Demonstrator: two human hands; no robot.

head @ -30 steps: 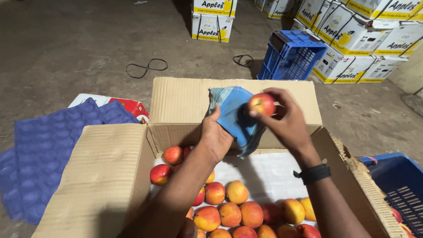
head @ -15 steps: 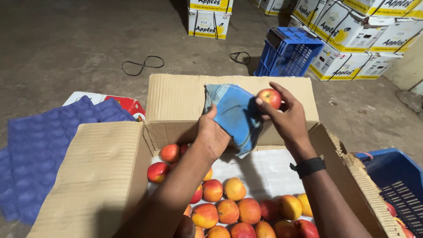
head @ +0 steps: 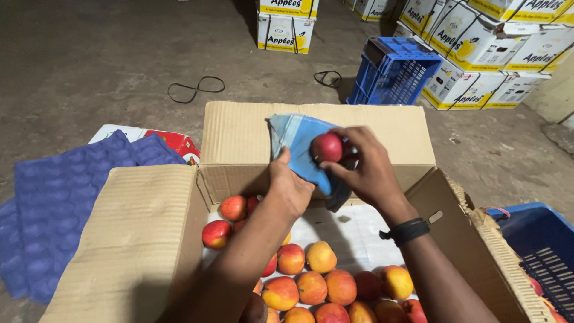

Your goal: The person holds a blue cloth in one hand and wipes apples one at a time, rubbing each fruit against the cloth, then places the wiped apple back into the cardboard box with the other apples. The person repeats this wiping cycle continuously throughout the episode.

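Left hand (head: 291, 186): grips blue cloth (head: 299, 143)
Right hand (head: 365, 170): holds red apple (head: 326, 147) against cloth
Box (head: 143, 239): many apples (head: 323, 281) near, unwiped
Far right: crate (head: 391, 72)

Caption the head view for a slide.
Right hand holds a red apple against a blue cloth in the left hand.

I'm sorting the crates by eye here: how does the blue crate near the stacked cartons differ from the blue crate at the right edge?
The far blue crate stands whole in view on the floor beside the white cartons; the near blue crate is cut off by the frame, beside the cardboard box. The far one looks empty; the near one shows fruit at its edge. Both are blue slotted plastic.
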